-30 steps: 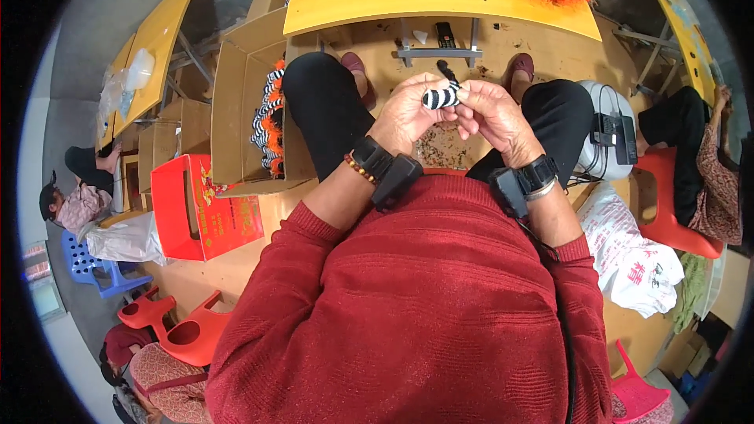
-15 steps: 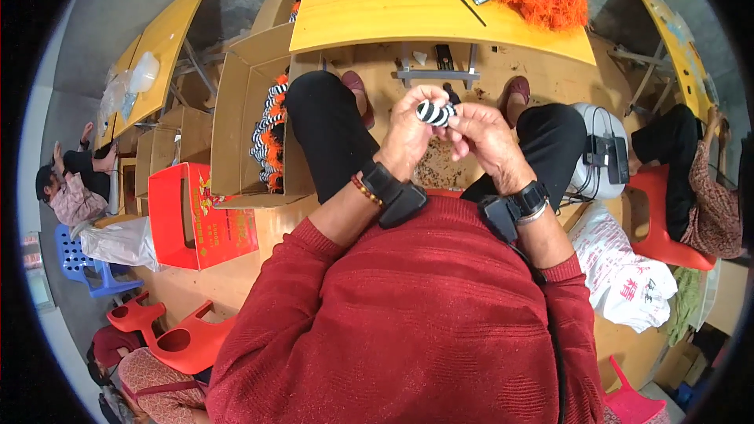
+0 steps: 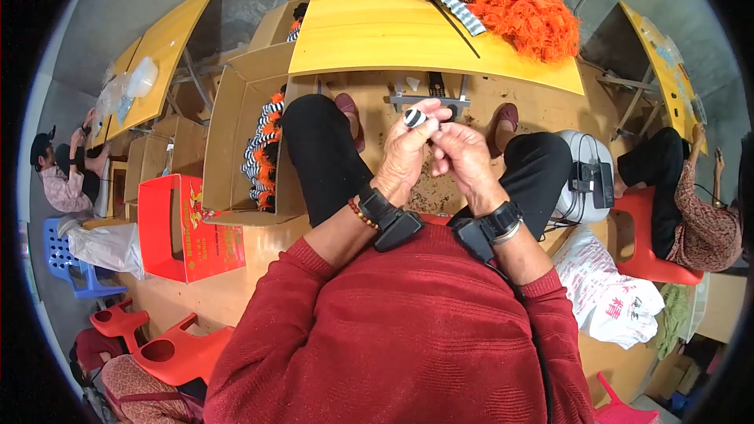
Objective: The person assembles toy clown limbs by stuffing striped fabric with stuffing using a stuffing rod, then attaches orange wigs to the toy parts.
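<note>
Between my raised hands, over the gap between my knees, is a small rounded piece of black-and-white striped fabric [image 3: 415, 117]. My left hand [image 3: 402, 159] is closed around it, with the striped end showing above the thumb. My right hand [image 3: 465, 154] presses thumb and fingertips together against the piece's right side, close to the left fingers. What those right fingertips pinch is too small and covered to make out. Ahead on the yellow table [image 3: 369, 27] lie a heap of orange fluffy yarn [image 3: 525, 14] and grey-striped and black fabric strips [image 3: 459, 9].
At my left knee stands an open cardboard box [image 3: 228, 122] holding striped, orange and black pieces [image 3: 264, 149]. Beside it is a red carton [image 3: 188, 228]. On my right are a white rounded case [image 3: 583, 188] with black adapters and a white plastic bag [image 3: 609, 290]. Other people sit at both sides.
My hands have shifted slightly left, and the striped piece has turned in my left fingers. The view has tilted, showing more of the table's far end.
</note>
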### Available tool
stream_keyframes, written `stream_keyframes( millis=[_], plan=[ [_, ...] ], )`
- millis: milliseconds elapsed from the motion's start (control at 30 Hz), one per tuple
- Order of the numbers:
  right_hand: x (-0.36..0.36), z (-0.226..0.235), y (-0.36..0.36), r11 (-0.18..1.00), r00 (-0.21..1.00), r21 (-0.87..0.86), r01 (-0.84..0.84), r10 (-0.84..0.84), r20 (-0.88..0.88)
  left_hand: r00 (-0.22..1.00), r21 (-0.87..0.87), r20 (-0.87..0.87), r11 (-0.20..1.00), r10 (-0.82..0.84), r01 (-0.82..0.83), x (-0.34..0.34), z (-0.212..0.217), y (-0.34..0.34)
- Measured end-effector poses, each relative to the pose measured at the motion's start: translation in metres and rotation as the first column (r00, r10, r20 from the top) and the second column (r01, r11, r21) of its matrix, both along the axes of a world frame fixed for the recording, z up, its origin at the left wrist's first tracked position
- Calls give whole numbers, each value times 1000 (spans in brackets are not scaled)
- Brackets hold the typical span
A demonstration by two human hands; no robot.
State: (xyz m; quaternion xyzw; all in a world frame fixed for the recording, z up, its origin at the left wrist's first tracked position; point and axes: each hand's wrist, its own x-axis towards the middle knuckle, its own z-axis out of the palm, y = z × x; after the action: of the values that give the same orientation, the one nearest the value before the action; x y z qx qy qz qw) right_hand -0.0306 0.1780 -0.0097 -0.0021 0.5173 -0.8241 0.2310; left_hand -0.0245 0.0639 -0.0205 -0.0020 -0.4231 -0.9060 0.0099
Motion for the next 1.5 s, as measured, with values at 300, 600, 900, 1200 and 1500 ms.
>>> stream_keyframes(
  millis=[300,600,900,1200,1500],
  plan=[
    [-64,23,15,782,808,564,266,138,-573,995,156,73,984,71,-81,-11,3,-45],
    [-166,13,16,42,597,660,750,386,-703,988,213,150,977,-37,5,1,5,-46],
    [-126,7,33,24,554,654,756,509,-659,969,262,244,965,-51,-15,1,-7,-39],
    [-128,25,17,-59,619,784,618,652,-438,986,269,167,963,-24,-22,-17,1,-51],
    [-87,12,62,490,815,804,337,277,-510,992,379,123,922,28,-74,-31,9,-62]
  ],
)
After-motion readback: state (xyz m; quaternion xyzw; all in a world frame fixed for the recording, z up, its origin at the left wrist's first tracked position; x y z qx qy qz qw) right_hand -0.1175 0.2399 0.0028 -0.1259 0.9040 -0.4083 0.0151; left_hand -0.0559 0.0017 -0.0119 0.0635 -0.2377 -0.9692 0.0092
